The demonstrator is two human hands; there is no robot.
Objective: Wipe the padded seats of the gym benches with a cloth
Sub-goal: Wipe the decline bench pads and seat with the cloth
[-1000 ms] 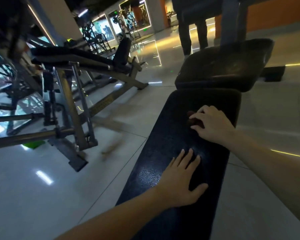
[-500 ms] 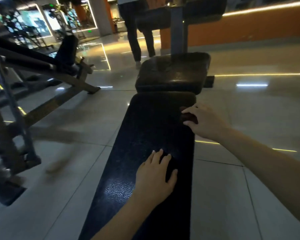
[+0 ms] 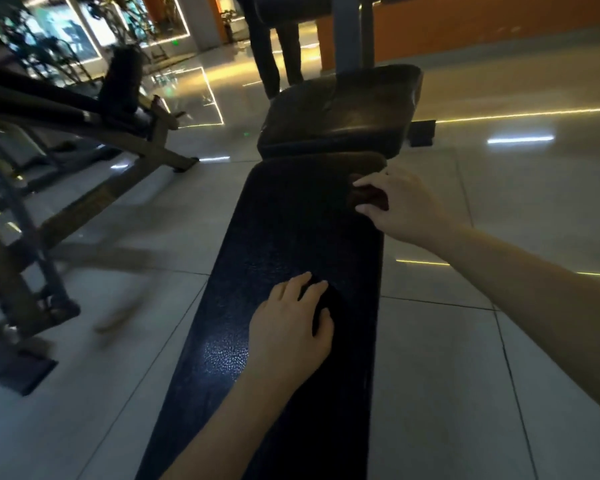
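Two hands on the long bench pad, one gripping the cloth.
The right hand curls fingers and thumb round the dark cloth at the pad's far right edge. The left hand rests flat on the pad's middle, fingers loosely apart. The seat pad sits just beyond the pad's far end; a person's legs stand farther beyond.

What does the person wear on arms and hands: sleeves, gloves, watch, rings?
Nothing that shows. The left hand and the right hand have no gloves, and both forearms are bare up to the picture's edge, with no sleeves. No watch, bracelet or ring is visible, though the light is dim.
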